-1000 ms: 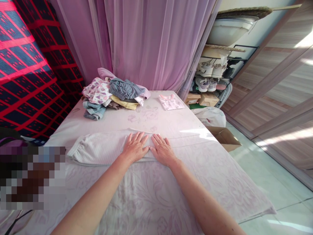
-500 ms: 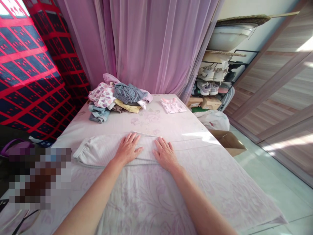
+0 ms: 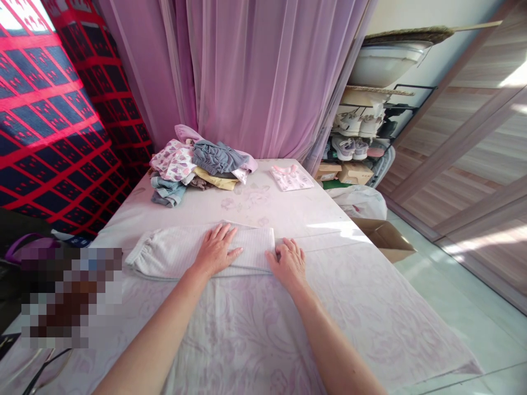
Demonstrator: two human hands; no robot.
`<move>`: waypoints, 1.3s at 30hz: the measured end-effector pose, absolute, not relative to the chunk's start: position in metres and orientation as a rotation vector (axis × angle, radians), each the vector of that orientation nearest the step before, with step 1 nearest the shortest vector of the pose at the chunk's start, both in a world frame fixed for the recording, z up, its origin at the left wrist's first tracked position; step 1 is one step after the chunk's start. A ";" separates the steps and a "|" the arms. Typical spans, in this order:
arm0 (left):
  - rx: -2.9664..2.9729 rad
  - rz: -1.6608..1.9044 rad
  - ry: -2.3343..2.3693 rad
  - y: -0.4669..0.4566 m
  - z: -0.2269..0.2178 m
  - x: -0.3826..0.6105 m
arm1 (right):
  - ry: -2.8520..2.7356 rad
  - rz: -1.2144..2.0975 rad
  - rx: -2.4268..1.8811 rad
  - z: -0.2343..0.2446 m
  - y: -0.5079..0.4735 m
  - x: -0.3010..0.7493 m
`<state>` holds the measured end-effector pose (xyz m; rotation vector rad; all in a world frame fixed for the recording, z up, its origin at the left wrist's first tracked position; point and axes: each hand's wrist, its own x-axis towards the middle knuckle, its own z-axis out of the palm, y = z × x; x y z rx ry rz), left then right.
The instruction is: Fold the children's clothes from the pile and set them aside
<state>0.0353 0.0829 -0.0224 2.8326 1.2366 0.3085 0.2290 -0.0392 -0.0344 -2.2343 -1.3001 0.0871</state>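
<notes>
A pair of folded light grey ribbed pants (image 3: 173, 249) lies lengthwise across the bed, its gathered elastic end to the left. My left hand (image 3: 217, 251) rests flat on the middle of the cloth with its fingers apart. At the right end of the pants is my right hand (image 3: 289, 262), fingers slightly bent and apart. Its thumb touches the edge of the fabric, while the other fingers are on the sheet just beyond. Neither hand grips anything.
Behind the pants is a heap of clothes (image 3: 206, 162), with a folded pink printed garment (image 3: 291, 177) to its right. A floral sheet (image 3: 349, 318) covers the bed. Beyond the right edge stand a cardboard box (image 3: 385, 241) and a shoe rack (image 3: 358, 126). A purple curtain (image 3: 263, 77) hangs behind.
My right hand has shifted slightly right, off the pants' surface to their right edge, and its fingers have bent. My left hand stays flat in place.
</notes>
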 end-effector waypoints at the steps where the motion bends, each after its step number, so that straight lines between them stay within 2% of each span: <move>1: 2.827 0.296 1.241 0.083 -0.022 0.036 | -1.279 0.120 -2.199 -0.033 -0.039 0.229; 7: 2.755 0.163 1.273 0.082 -0.010 0.037 | -1.071 0.536 -1.837 -0.030 -0.034 0.223; 10: 2.747 0.220 1.291 0.072 0.006 0.042 | -0.909 0.714 -1.606 -0.034 -0.031 0.220; 13: 2.651 0.400 1.247 0.054 0.025 0.056 | -0.795 0.775 -1.415 -0.033 -0.029 0.217; 20: 2.141 0.371 1.213 0.035 0.045 0.084 | -0.807 0.936 -1.131 -0.020 -0.035 0.211; 25: 1.983 0.352 1.254 0.049 0.042 0.081 | -1.005 1.067 -1.067 -0.016 -0.043 0.214; 31: 1.861 0.278 1.251 0.061 0.049 0.072 | -1.168 1.072 -1.090 -0.013 -0.046 0.213; 39: 1.940 0.378 1.293 0.061 0.069 0.075 | -0.826 1.032 -1.182 -0.015 -0.040 0.219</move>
